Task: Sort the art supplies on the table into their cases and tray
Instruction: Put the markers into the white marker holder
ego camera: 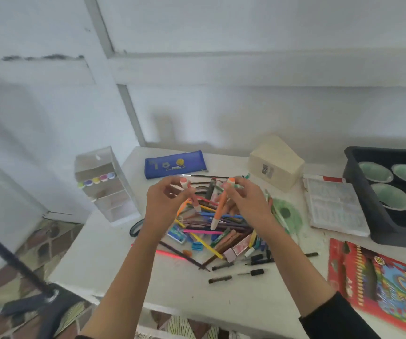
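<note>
The sorting looks barely begun: the heap of supplies [218, 237] covers the middle of the bench [114, 255], and only a few markers stand in the clear case [103, 183]. Above the heap, the left hand [164, 200] pinches a pale marker [190, 195] and the right hand [247, 200] an orange marker [219, 207]. The blue pouch [175, 164] and black tray [358, 189] wait nearby.

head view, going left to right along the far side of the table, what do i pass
clear drawer organizer → blue pencil case → cream box → white flat case → black tray
</note>
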The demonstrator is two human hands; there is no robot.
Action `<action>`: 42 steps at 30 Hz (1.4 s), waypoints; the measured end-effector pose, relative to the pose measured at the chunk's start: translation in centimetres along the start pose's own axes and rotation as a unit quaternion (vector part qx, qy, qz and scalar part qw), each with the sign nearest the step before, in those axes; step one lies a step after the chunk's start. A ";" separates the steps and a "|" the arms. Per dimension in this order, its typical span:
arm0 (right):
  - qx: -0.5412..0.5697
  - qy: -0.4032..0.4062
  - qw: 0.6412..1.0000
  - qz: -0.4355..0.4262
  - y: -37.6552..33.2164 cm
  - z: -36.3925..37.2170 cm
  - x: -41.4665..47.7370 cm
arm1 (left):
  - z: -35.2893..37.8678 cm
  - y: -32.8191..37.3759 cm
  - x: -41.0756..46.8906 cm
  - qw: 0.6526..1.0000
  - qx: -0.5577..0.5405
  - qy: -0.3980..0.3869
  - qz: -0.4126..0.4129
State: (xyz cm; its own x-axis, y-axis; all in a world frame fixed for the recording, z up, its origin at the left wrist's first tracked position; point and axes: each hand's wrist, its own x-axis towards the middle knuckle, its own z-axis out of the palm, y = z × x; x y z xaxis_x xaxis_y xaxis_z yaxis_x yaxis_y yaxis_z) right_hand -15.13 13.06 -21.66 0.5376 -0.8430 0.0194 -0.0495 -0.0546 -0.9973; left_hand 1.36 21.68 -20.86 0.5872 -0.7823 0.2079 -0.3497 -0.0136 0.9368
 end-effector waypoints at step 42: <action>-0.442 -0.083 0.879 -0.161 1.9 25.1 7.0 | -15.8 -10.5 4.1 0.854 0.511 0.056 0.085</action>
State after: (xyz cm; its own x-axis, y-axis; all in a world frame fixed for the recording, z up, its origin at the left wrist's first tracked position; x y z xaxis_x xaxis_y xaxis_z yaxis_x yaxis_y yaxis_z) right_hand 9.66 20.51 -25.23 0.7556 -0.6215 0.2068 -0.4666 -0.7323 -0.4959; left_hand 18.90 28.45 -25.39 0.5113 -0.7627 0.3961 -0.8570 -0.4872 0.1681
